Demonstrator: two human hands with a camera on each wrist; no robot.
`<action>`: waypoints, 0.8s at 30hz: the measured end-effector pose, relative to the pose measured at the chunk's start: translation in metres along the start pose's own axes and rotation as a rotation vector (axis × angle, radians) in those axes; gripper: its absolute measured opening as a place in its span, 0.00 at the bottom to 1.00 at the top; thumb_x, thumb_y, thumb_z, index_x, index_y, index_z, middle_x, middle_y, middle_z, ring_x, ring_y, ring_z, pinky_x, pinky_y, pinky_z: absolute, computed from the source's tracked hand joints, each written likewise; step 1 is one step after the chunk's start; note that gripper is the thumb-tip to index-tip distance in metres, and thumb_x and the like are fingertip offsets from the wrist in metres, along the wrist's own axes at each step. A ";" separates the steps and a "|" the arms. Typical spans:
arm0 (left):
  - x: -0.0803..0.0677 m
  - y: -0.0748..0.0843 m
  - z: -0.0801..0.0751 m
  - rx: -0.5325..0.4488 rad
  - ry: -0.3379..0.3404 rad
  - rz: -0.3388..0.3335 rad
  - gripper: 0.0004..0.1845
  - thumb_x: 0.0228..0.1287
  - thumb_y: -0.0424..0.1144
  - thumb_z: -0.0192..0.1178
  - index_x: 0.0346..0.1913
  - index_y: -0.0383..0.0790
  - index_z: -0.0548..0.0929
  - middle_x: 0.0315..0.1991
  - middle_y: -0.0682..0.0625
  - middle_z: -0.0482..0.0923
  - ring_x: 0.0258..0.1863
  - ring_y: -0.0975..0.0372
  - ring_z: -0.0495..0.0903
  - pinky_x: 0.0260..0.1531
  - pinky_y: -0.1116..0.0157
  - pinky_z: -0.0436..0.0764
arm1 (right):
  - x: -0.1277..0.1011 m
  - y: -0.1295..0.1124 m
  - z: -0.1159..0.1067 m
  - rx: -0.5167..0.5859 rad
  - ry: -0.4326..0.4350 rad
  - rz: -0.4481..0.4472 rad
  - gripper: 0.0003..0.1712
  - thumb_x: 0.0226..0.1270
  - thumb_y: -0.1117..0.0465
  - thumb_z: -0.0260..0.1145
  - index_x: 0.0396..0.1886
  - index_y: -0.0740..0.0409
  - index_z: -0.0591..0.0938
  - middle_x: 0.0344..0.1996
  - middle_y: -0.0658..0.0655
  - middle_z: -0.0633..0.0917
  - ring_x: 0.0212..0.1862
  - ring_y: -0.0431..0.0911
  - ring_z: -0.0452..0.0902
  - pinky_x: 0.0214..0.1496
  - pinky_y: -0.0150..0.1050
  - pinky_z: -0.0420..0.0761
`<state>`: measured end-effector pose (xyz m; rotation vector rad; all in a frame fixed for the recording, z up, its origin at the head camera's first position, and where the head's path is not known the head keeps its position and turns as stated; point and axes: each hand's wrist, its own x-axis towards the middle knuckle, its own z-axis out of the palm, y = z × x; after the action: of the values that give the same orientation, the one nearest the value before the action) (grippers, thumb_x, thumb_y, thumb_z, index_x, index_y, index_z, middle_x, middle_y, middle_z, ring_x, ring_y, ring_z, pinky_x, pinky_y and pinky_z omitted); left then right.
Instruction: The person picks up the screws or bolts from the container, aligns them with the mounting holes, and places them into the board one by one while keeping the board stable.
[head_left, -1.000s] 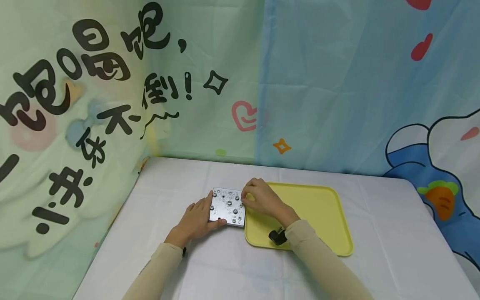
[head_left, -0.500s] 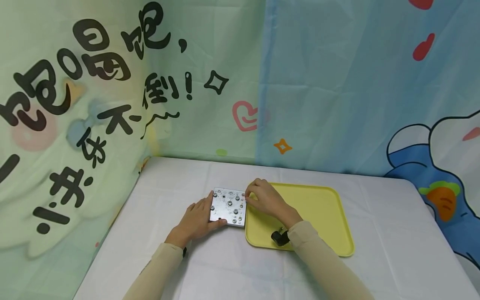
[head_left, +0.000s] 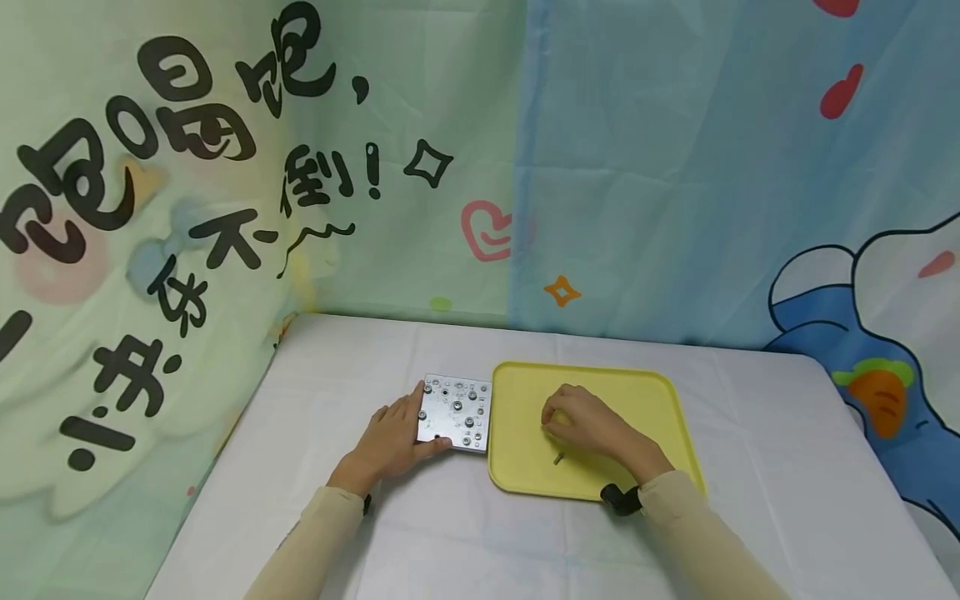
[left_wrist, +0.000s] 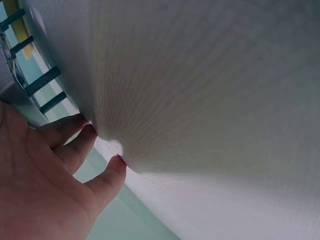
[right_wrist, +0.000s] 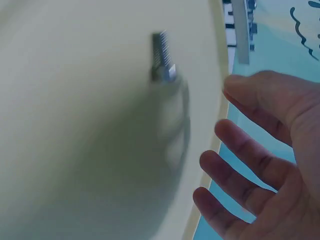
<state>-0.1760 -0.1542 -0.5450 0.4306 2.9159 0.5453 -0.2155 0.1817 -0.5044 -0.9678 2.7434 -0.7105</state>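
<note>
A square metal plate (head_left: 456, 412) with several bolts in it lies on the white tablecloth, against the left rim of a yellow tray (head_left: 645, 400). My left hand (head_left: 390, 437) rests at the plate's near left corner, fingers fairly straight and pressed to the cloth (left_wrist: 60, 175); bolt shanks (left_wrist: 42, 80) show under the plate. My right hand (head_left: 585, 423) hovers over the tray with loose, spread fingers (right_wrist: 260, 165) that hold nothing. A single bolt (head_left: 558, 457) lies on the tray just in front of that hand, also plain in the right wrist view (right_wrist: 162, 62).
The table (head_left: 337, 358) is covered in white cloth and backed by a printed curtain (head_left: 600, 167) on the far and left sides. A black wrist strap (head_left: 618, 498) sits at the tray's near rim.
My right hand left the plate's right edge and moved right and nearer, over the tray. A bolt now lies on the tray. The left hand and plate stayed put.
</note>
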 end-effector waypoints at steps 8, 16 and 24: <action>-0.001 0.002 -0.003 -0.012 0.012 0.018 0.58 0.64 0.70 0.57 0.80 0.33 0.43 0.73 0.36 0.62 0.72 0.47 0.61 0.68 0.44 0.60 | -0.028 0.016 -0.001 0.048 -0.032 -0.046 0.07 0.62 0.68 0.70 0.32 0.49 0.86 0.39 0.49 0.81 0.45 0.51 0.75 0.48 0.51 0.75; -0.002 0.004 -0.004 -0.013 0.007 0.009 0.58 0.64 0.69 0.57 0.80 0.33 0.43 0.73 0.36 0.62 0.73 0.48 0.61 0.69 0.45 0.60 | -0.034 0.016 0.006 0.015 -0.013 -0.075 0.10 0.58 0.66 0.74 0.31 0.44 0.86 0.44 0.52 0.80 0.48 0.55 0.72 0.48 0.55 0.72; -0.001 0.002 -0.002 0.001 0.000 0.015 0.58 0.65 0.70 0.55 0.80 0.34 0.41 0.73 0.36 0.61 0.73 0.48 0.61 0.69 0.45 0.60 | -0.034 0.014 0.013 -0.022 0.018 -0.081 0.11 0.57 0.66 0.75 0.29 0.43 0.84 0.43 0.52 0.78 0.47 0.53 0.71 0.46 0.53 0.72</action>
<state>-0.1748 -0.1539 -0.5421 0.4524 2.9152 0.5462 -0.1928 0.2079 -0.5230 -1.0876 2.7470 -0.7058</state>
